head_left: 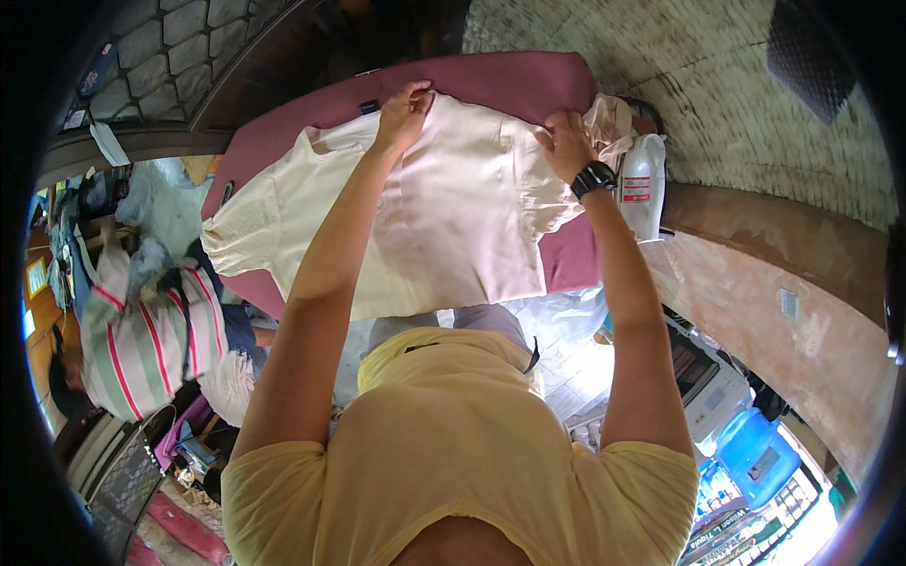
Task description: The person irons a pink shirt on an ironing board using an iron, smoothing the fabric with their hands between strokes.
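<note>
Here the pale shirt [453, 217] lies spread across the maroon counter [510, 80], the left hand [404, 120] with its grip narrowed on the far edge, the right [568, 148] touching the right end, grip unclear, both apparently keeping cloth flat.

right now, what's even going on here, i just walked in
A person has a cream T-shirt spread out on a maroon work surface. Their left hand is at the shirt's far edge, and their right hand, with a black wristwatch on that wrist, is at its far right part. A white plastic bottle stands beyond that wrist. Off to the left is another person in a striped shirt.
</note>
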A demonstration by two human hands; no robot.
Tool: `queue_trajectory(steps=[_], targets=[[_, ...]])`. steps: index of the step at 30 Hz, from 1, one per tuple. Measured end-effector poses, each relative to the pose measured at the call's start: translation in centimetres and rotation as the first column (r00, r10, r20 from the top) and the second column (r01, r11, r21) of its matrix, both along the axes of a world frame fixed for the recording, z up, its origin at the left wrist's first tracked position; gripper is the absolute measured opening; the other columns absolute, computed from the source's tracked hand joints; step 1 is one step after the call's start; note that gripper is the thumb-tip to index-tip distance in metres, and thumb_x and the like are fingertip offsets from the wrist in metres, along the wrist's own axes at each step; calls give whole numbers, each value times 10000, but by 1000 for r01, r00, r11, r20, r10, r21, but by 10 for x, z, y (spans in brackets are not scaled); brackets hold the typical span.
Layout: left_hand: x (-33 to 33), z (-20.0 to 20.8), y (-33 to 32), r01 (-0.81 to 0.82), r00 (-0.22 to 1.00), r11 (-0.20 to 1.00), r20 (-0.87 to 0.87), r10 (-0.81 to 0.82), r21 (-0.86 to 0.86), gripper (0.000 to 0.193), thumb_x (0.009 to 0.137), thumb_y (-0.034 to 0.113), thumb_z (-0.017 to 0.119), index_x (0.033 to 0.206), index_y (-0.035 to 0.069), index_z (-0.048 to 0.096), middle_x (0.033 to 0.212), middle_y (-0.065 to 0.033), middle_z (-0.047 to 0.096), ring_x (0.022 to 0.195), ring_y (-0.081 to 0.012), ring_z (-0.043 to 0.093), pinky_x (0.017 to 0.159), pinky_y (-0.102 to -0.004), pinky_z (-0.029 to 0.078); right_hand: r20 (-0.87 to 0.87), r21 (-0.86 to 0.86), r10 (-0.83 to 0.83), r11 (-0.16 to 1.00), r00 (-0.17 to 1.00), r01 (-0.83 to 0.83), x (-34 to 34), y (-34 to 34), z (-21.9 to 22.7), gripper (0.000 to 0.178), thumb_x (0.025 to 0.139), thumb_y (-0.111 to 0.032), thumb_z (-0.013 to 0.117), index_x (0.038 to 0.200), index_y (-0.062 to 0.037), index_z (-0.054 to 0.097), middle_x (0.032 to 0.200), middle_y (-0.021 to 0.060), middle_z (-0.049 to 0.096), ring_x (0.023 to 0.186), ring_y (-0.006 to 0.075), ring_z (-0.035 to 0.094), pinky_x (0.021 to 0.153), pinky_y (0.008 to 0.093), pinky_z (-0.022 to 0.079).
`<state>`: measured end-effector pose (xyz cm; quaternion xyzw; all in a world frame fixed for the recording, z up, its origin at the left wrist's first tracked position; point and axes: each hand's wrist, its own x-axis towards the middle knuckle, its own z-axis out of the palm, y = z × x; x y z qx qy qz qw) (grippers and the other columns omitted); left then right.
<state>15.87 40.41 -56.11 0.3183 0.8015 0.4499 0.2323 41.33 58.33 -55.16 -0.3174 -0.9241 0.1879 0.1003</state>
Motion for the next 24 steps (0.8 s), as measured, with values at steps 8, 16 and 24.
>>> queue_trajectory(steps=[8,16,24], targets=[[13,33,-18,-43,966,992,-249,73,121,311,838,112,675,1146,89,640,1039,-141,633,921,-299,641,836,-381,505,169,-34,-173,983,970,181,-42,-12,-48,454,826,-466,665,965,-35,643,993,229,652,952,410,612,834,502,469],[-152,12,-263,-354,739,935,-615,277,-4,143,858,79,629,984,53,690,907,-116,698,838,-290,662,747,-382,509,-502,38,171,984,848,-176,-140,-93,31,231,838,-158,732,999,-41,614,930,97,665,754,225,644,693,346,506],[-172,26,-284,-171,942,937,-329,65,-304,242,888,264,673,876,23,663,831,-119,693,787,-283,661,699,-365,510,-270,-569,118,781,956,-257,-301,-235,5,463,822,-221,705,1188,-36,490,1046,197,635,960,346,634,888,422,474]])
